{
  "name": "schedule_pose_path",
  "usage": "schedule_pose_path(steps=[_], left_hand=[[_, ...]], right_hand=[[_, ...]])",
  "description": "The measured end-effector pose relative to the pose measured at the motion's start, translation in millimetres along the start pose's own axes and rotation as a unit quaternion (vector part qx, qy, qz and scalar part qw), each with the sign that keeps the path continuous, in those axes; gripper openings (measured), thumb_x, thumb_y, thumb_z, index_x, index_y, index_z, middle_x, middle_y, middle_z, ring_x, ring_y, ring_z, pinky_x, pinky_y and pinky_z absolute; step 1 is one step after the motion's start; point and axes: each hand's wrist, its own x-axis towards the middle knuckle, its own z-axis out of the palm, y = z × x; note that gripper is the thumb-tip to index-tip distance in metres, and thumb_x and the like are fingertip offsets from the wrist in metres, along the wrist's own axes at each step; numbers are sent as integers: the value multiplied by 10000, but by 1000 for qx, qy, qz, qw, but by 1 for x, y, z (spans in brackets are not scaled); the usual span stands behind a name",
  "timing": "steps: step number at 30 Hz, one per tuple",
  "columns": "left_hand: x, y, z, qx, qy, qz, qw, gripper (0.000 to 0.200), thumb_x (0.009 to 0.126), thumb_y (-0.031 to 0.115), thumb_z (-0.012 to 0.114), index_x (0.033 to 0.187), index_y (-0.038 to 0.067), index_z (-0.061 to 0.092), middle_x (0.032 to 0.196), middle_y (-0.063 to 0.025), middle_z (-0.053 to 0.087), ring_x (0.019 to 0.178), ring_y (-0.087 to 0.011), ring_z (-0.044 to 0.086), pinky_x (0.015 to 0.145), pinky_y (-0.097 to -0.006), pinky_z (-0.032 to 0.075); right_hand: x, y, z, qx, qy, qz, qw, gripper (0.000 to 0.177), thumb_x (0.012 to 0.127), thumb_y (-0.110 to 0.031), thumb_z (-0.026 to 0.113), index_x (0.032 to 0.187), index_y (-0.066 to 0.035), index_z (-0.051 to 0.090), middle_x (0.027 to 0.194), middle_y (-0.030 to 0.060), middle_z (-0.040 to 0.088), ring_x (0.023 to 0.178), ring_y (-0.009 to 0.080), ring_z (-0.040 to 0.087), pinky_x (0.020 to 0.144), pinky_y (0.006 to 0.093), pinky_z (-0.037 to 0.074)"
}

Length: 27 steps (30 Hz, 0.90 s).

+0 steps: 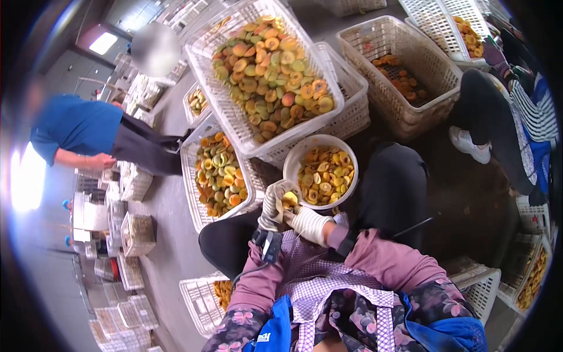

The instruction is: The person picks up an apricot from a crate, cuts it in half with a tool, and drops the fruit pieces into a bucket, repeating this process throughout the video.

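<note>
Both of my hands wear pale gloves and meet above my lap, close to the near left rim of a round white bucket (287,170) holding halved yellow fruit (322,176). My left hand (273,205) curls round a piece of yellow fruit (290,199). My right hand (307,223) is closed beside it, touching the fruit from below; whatever its fingers grip is too small to make out. Beyond the bucket, a large white crate (234,126) is heaped with cut green and orange fruit (264,70). Another crate (190,170) of halved fruit stands to the left.
A deep crate (375,88) with a few orange pieces stands at the upper right. A co-worker's legs (489,111) and white shoe (469,145) are on the right. A person in blue (82,126) stands at the left. Another crate (199,302) sits at the lower left.
</note>
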Motion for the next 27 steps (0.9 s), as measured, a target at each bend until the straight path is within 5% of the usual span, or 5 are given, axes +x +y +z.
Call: schedule_pose_path(steps=[5,11,15,21,27], left_hand=[[24,-54,-70,458,263,192,827,248,820,245,554,931,24,562,833,-93,606,721,-198,572,633,-280,462],[205,-9,-153,73,154,133,976,395,795,246,562,1115,19,512,1032,-129,578,913,-327,561,797,-377,466],[295,-37,-154,748,229,58,620,636,739,224,623,1323,130,386,1217,-178,516,1113,-384,504,929,-398,431],[279,-53,-170,569,59,-114,812,732,654,361,683,1257,37,423,1118,-257,573,1056,-393,559,882,-411,460],[238,-7,-91,702,56,-88,704,301,788,252,531,1023,105,647,965,-173,649,893,-303,637,755,-412,507]], right_hand=[[-24,-69,-1,371,-62,294,879,317,891,-428,526,789,-128,504,548,-17,433,395,87,351,372,228,295],[4,-30,0,286,174,226,915,333,886,-420,492,797,-99,507,522,21,464,361,136,403,340,273,319],[16,-40,-5,282,172,221,918,329,892,-373,508,848,-48,485,505,40,470,365,134,419,357,252,341],[13,-49,-8,268,165,236,919,320,885,-371,536,872,-55,495,601,10,469,455,103,433,401,256,354],[0,-44,4,254,136,179,941,236,884,-289,508,773,-81,511,515,31,466,359,139,419,340,275,331]])
